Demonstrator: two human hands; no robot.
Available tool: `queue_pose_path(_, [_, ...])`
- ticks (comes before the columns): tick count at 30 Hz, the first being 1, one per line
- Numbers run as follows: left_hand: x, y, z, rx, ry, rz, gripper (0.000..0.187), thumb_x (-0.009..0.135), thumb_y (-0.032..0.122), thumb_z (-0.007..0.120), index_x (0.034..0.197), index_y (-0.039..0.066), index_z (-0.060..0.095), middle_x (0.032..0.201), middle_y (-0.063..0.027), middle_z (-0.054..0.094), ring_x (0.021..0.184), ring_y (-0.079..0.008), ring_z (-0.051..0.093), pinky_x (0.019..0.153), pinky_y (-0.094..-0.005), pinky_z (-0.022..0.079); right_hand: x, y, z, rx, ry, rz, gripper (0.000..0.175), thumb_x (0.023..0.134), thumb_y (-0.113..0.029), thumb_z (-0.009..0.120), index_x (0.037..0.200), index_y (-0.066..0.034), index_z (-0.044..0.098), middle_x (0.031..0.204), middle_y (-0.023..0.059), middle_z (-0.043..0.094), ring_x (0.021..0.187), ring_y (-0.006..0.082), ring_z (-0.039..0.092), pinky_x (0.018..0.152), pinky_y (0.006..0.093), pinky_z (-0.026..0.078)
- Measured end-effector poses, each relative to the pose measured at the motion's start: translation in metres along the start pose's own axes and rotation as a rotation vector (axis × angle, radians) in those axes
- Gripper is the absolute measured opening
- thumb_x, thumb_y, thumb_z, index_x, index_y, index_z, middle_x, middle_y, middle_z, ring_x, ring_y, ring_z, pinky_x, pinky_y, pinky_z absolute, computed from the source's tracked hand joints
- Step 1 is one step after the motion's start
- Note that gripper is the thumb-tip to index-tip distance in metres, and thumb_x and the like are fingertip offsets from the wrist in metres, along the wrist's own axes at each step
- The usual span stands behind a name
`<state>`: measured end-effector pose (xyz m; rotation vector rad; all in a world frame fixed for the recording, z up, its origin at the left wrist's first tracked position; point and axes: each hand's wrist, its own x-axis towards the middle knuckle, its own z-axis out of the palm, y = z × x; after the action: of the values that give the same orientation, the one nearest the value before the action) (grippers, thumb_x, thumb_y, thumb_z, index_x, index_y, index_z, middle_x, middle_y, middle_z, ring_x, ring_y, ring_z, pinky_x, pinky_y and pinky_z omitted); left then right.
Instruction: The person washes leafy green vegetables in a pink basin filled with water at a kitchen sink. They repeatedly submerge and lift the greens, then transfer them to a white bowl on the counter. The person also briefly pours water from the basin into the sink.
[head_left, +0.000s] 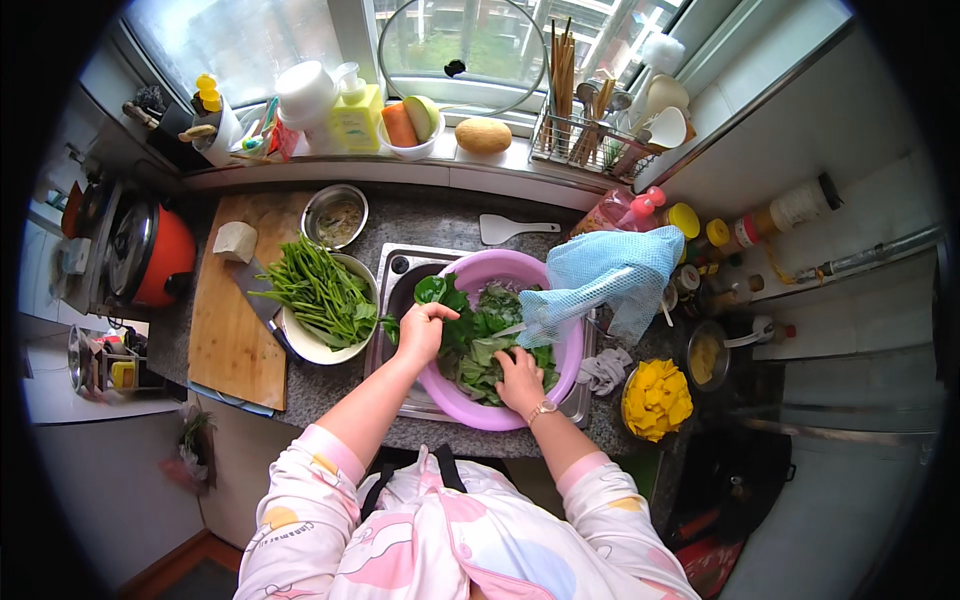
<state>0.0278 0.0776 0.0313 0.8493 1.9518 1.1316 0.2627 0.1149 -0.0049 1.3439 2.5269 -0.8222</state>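
My left hand (422, 330) is closed on a bunch of leafy greens (454, 307) at the left rim of a pink plastic basin (466, 415). The basin sits in a stainless-steel sink (388, 262) and holds water and more greens. Inside it, my right hand (521, 379) rests on the wet leaves (478, 367) with its fingers apart; the leaves hide some fingertips. Left of the basin, a white bowl (321, 355) is heaped with green leafy stems (319, 292). A blue mesh cloth or bag (607, 270) hangs over the basin's right side, apparently draped over the faucet.
A wooden cutting board (225, 330) bears a white block (235, 241) and a knife (259, 292), partly under the bowl. A metal bowl (334, 216) and a white rice paddle (517, 229) lie behind. To the right are a grey rag (604, 370) and a bowl of yellow pieces (657, 400).
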Motion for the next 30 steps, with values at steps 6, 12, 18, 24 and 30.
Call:
queue_pose_path(6, [0.001, -0.005, -0.009, -0.025, 0.068, -0.003, 0.032, 0.089, 0.002, 0.049, 0.098, 0.011, 0.078, 0.101, -0.0136, 0.067, 0.096, -0.0263, 0.065, 0.091, -0.0340, 0.048, 0.037, 0.039, 0.019, 0.067, 0.129, 0.092, 0.043, 0.080, -0.005, 0.064, 0.122, -0.0155, 0.064, 0.125, 0.0171, 0.059, 0.111, 0.0388, 0.058, 0.089, 0.0444, 0.050])
queue_pose_path(12, [0.002, -0.015, -0.004, -0.050, 0.122, -0.003, 0.024, 0.095, 0.009, 0.054, 0.104, 0.011, 0.076, 0.104, -0.0132, 0.068, 0.098, -0.0261, 0.066, 0.090, -0.0335, 0.049, 0.033, 0.053, -0.054, 1.197, -0.143, 0.137, 0.033, 0.097, -0.013, 0.060, 0.127, -0.0021, 0.057, 0.109, 0.0050, 0.065, 0.093, 0.0179, 0.063, 0.075, 0.0317, 0.053])
queue_pose_path(18, [-0.002, -0.014, 0.003, -0.072, 0.132, 0.042, 0.023, 0.093, 0.008, 0.056, 0.107, 0.010, 0.074, 0.104, -0.0128, 0.068, 0.098, -0.0261, 0.066, 0.090, -0.0339, 0.050, 0.029, 0.054, -0.050, 0.715, 0.170, 0.281, 0.030, 0.097, -0.012, 0.059, 0.125, -0.0019, 0.057, 0.101, 0.0095, 0.057, 0.066, 0.0217, 0.060, 0.064, 0.0350, 0.052])
queue_pose_path(24, [-0.013, -0.010, 0.000, 0.005, 0.107, 0.103, 0.026, 0.090, 0.004, 0.059, 0.113, 0.009, 0.071, 0.104, -0.0129, 0.066, 0.096, -0.0267, 0.065, 0.087, -0.0340, 0.050, 0.022, 0.043, -0.016, 0.129, 0.615, 0.240, 0.055, 0.082, -0.011, 0.070, 0.127, 0.0050, 0.043, 0.128, 0.0214, 0.038, 0.121, 0.0396, 0.041, 0.102, 0.0471, 0.037])
queue_pose_path(30, [-0.024, -0.012, 0.000, 0.033, 0.067, 0.124, 0.026, 0.090, 0.004, 0.060, 0.113, 0.009, 0.071, 0.101, -0.0133, 0.065, 0.093, -0.0274, 0.065, 0.084, -0.0342, 0.051, 0.029, 0.024, -0.007, -0.295, 0.403, -0.066, 0.037, 0.086, -0.015, 0.062, 0.122, -0.0068, 0.056, 0.122, 0.0183, 0.050, 0.122, 0.0395, 0.041, 0.104, 0.0547, 0.031])
